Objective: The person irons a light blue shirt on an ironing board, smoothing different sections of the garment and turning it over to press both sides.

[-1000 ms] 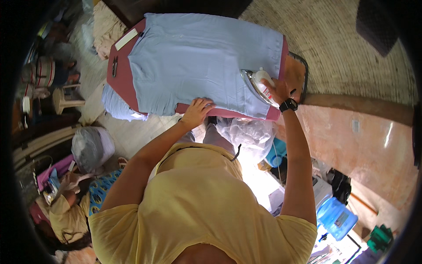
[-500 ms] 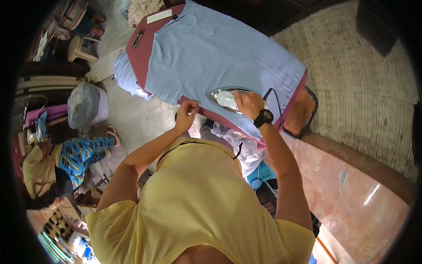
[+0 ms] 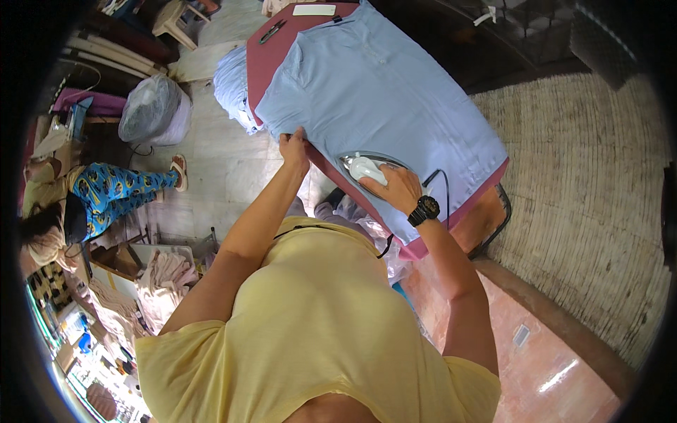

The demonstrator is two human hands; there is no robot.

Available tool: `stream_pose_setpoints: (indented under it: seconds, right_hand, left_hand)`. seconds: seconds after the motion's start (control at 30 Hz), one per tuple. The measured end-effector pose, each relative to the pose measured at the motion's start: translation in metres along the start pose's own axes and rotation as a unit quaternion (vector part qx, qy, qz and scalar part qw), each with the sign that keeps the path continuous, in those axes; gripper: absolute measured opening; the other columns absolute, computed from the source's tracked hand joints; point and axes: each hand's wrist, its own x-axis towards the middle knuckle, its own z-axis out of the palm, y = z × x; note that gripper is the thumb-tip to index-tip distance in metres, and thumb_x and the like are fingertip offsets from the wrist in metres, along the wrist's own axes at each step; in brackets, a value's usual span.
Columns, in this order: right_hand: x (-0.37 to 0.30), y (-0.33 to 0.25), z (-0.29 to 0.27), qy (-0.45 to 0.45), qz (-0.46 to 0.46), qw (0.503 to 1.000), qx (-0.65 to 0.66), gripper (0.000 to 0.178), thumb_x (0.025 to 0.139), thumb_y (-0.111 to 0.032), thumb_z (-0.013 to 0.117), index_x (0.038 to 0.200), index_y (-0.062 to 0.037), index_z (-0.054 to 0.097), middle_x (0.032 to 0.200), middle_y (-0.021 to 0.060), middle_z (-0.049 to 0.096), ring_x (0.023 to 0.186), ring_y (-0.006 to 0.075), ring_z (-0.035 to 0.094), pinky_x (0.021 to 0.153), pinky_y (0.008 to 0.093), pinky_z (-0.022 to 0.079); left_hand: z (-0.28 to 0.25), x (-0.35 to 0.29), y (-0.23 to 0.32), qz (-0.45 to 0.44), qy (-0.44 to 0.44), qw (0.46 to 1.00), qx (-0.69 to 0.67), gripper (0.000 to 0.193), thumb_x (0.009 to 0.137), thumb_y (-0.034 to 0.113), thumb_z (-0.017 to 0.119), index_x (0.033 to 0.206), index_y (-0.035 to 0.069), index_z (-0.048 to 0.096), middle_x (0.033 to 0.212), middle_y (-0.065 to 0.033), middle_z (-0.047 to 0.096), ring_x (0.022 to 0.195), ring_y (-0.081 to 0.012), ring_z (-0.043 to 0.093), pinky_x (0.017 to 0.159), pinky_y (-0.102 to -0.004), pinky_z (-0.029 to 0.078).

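Note:
A light blue shirt [image 3: 395, 92] lies spread over a maroon-covered ironing board [image 3: 262, 67]. My right hand [image 3: 398, 189], with a black watch at its wrist, is closed round the handle of a white clothes iron [image 3: 367, 168]. The iron's metal soleplate rests on the shirt close to the board's near edge. A dark cord [image 3: 446, 187] loops out behind the iron. My left hand [image 3: 293, 149] pinches the near edge of the shirt at the board's side, left of the iron; its fingertips are partly hidden.
A white flat object [image 3: 314, 10] and small thread snips [image 3: 272, 31] lie at the board's far left. Bluish cloth [image 3: 236, 84] hangs beside it. On the left stand a plastic-covered bundle [image 3: 156, 109] and a person in patterned blue trousers [image 3: 120, 194]. A woven mat [image 3: 571, 162] spreads at right.
My left hand has moved from hovering beside the board to taking hold of the shirt's edge. The iron has turned slightly on the shirt. The whole view has shifted.

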Motion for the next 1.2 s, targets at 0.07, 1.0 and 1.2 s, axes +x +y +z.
stream_pose_setpoints:
  seconds: [0.07, 1.0, 1.2]
  right_hand:
    - [-0.001, 0.0, 0.002, -0.007, 0.01, 1.0, 0.008, 0.064, 0.088, -0.064, 0.058, 0.101, -0.0028, 0.07, 0.077, 0.0225, 0.068, 0.075, 0.0407, 0.068, 0.068, 0.0479, 0.054]
    - [0.047, -0.038, 0.012, -0.027, 0.006, 0.998, 0.055, 0.059, 0.087, -0.059, 0.062, 0.096, -0.0015, 0.07, 0.08, 0.0242, 0.069, 0.078, 0.0427, 0.068, 0.07, 0.0502, 0.054]
    - [0.074, -0.052, 0.024, -0.005, 0.001, 1.0, 0.026, 0.062, 0.085, -0.063, 0.061, 0.092, -0.0026, 0.073, 0.082, 0.0264, 0.069, 0.08, 0.0437, 0.068, 0.072, 0.0503, 0.055]
  left_hand:
    - [-0.009, -0.004, 0.001, 0.051, -0.033, 0.998, 0.035, 0.02, 0.083, 0.014, 0.078, 0.086, 0.009, 0.059, 0.068, 0.0002, 0.053, 0.058, -0.0131, 0.05, 0.054, -0.0282, 0.041]
    - [-0.02, 0.017, 0.003, 0.122, 0.074, 0.969, 0.2, 0.025, 0.074, 0.014, 0.085, 0.076, 0.005, 0.062, 0.064, 0.0066, 0.05, 0.058, -0.0061, 0.042, 0.054, -0.0255, 0.038]
    - [-0.04, 0.03, -0.01, 0.248, 0.238, 0.851, 0.398, 0.044, 0.073, 0.02, 0.087, 0.099, 0.001, 0.057, 0.097, -0.0104, 0.054, 0.09, -0.0226, 0.052, 0.079, -0.0372, 0.044]
